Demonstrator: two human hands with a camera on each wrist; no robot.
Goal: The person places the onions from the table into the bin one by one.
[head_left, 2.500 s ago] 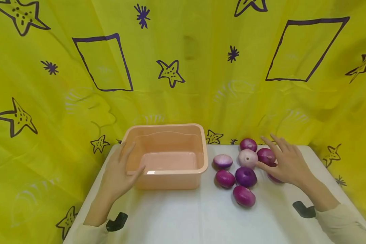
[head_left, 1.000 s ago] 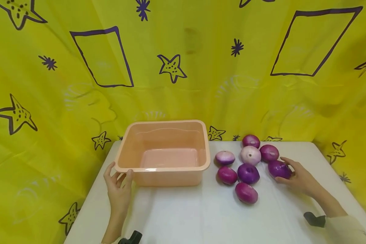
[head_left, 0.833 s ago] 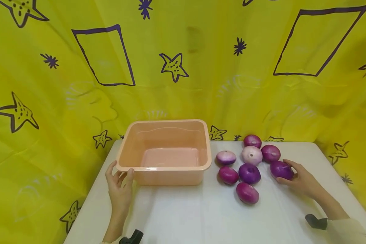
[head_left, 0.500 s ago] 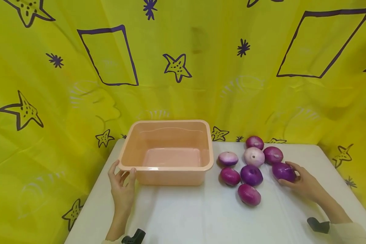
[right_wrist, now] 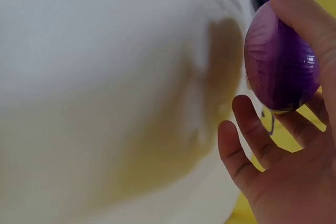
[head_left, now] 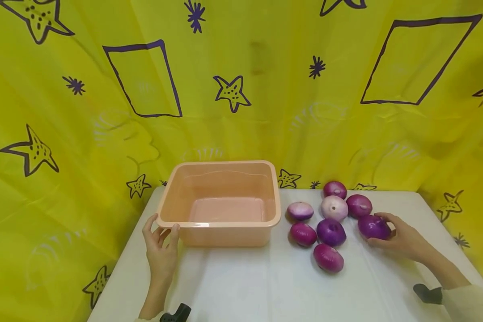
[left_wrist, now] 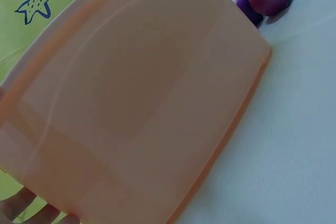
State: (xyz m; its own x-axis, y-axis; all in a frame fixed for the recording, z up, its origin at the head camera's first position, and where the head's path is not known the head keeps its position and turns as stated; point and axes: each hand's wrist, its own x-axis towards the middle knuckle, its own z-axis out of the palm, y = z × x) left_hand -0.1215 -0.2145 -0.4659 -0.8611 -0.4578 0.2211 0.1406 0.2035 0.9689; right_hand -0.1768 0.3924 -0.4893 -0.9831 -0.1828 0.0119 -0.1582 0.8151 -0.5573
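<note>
My left hand [head_left: 161,256] grips the near left corner of a peach plastic basin [head_left: 225,236], with the thumb at the front rim and the other fingers round the left side. In the left wrist view, fingertips [left_wrist: 44,214] show at the edge of the basin wall. On the right of the table, my right hand [head_left: 402,239] holds a dark purple red onion [head_left: 373,226] between thumb and fingers. Its ring and little fingers stand away from the onion in the right wrist view. The basin has nothing inside.
Several more red onions cluster between the basin and my right hand, among them a pale one [head_left: 334,208] and a front one [head_left: 328,258]. A white cloth [head_left: 233,286] covers the table. Behind it hangs a yellow curtain [head_left: 257,129] with drawn stars.
My left hand has come down from over the basin's left side to its near corner. My right hand has lowered from above the onions and taken hold of the rightmost one.
</note>
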